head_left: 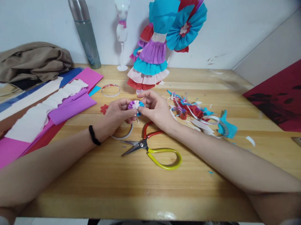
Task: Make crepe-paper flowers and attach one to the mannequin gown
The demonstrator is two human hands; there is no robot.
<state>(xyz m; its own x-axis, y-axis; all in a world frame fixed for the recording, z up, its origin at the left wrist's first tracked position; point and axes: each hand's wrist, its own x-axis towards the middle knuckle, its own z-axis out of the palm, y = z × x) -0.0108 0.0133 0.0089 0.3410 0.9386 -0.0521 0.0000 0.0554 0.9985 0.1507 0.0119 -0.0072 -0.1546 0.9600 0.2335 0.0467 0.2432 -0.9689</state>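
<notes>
Between my two hands is a small pleated paper rosette (132, 105) in purple, white and blue, held above the table. My left hand (118, 115) pinches its left side with thumb and fingers. On the other side my right hand (155, 107) grips the rosette, its thumb near the pale centre. Just below lie scissors (142, 144) with one red and one yellow handle, blades parted and pointing left. A roll of tape (125, 136) is partly hidden under my left hand. A red paper flower (104, 109) rests left of my left hand.
Coloured crepe paper sheets (73, 105) are stacked at left, near a brown cloth (35, 60). A flask (86, 38), a small mannequin (122, 32) and a ruffled paper dress (154, 53) stand at the back. Paper scraps (195, 111) lie at right; another tape roll (111, 95) lies behind my hands.
</notes>
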